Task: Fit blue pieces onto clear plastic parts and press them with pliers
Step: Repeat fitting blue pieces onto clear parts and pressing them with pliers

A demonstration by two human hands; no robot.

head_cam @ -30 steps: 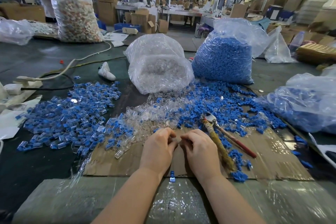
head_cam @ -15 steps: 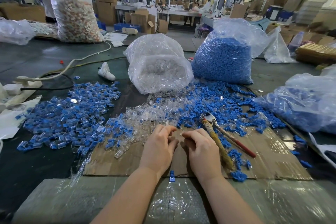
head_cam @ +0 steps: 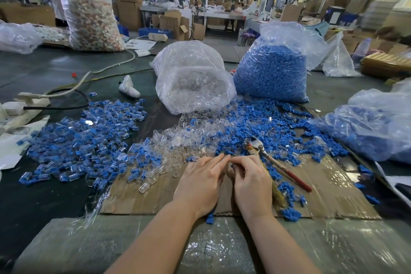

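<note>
Scene: a person seated at a table (head_cam: 55, 69) in a busy workshop, both bare hands meeting over a flattened cardboard sheet (head_cam: 329, 198).
Left hand (head_cam: 200, 182): rests on the cardboard, fingers (head_cam: 216, 160) stretched forward and close together, tips meeting those of the other hand; whether they pinch a part cannot be told.
Right hand (head_cam: 251, 182): just beside the left, fingers (head_cam: 241, 165) curled in; a speck of blue shows at the tips, so they seem to hold one small piece, though it is too hidden to be sure.
Step in hand: by the look of it, seating a blue piece on a clear part by touch.
Doing it well: line the piece square to the clear part before pushing, and keep both close over the cardboard so a slip loses nothing.
Pliers (head_cam: 275, 162): idle on the cardboard, just right of the right hand, one handle red, the other wrapped in frayed tan cloth.
Blue pieces (head_cam: 255, 133): small, matt, blocky, strewn beyond the cardboard's far edge.
Clear plastic parts (head_cam: 178, 140): glassy little shells heaped at the cardboard's far left edge.
Fitted pieces (head_cam: 84, 140): a wide blue-and-clear pile left of the cardboard.
Supply bags: blue bag (head_cam: 273, 73) and clear bag (head_cam: 193, 80), well beyond the cardboard.
</note>
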